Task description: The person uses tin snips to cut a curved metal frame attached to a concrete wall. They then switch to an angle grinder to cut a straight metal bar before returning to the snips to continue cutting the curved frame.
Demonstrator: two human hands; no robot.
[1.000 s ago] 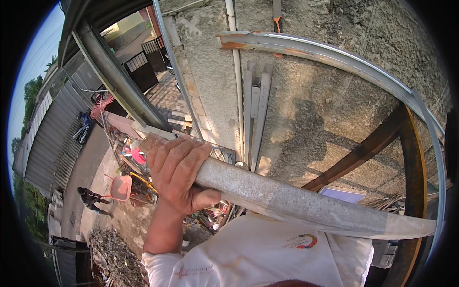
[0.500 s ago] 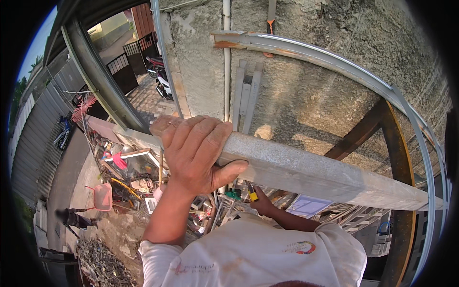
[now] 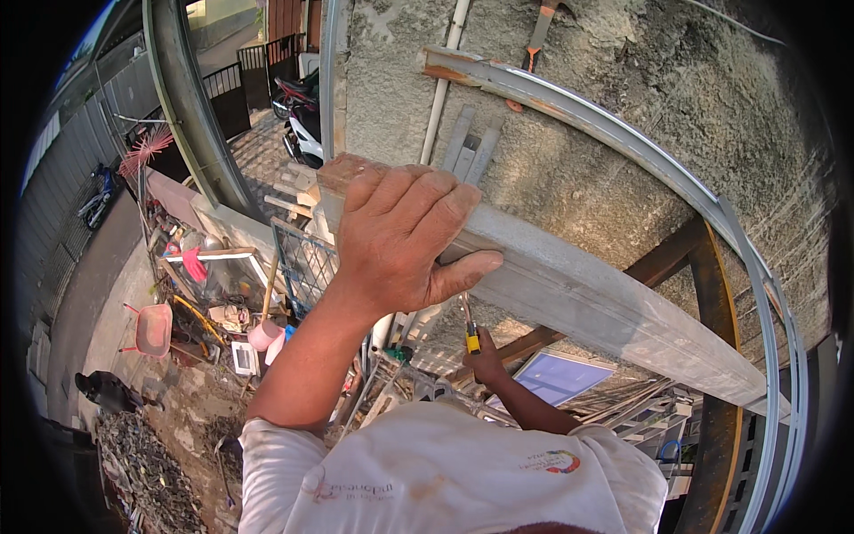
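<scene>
My left hand (image 3: pixel 405 231) is wrapped over the top of a long grey metal beam (image 3: pixel 587 303), close to its rusty end. The fingers lie across the upper face and the thumb presses on the side towards me. From there the beam slopes away to the lower right. Below it, my right hand (image 3: pixel 485 356) grips a hand tool (image 3: pixel 471 338) with a yellow and black handle and a metal shaft. The tool's upper end is partly hidden by the beam, so its kind is unclear.
A curved metal channel (image 3: pixel 578 98) and a brown steel frame (image 3: pixel 716 294) stand by the rough wall. A hammer (image 3: pixel 537 40) lies near the top. Far below are a pink wheelbarrow (image 3: pixel 153 329), rubble (image 3: pixel 147 463), scrap and a person in dark clothes (image 3: pixel 108 392).
My view has shifted. The beam's rusty end, with my left hand still on it, sits higher and further right. More of the tool's metal shaft shows.
</scene>
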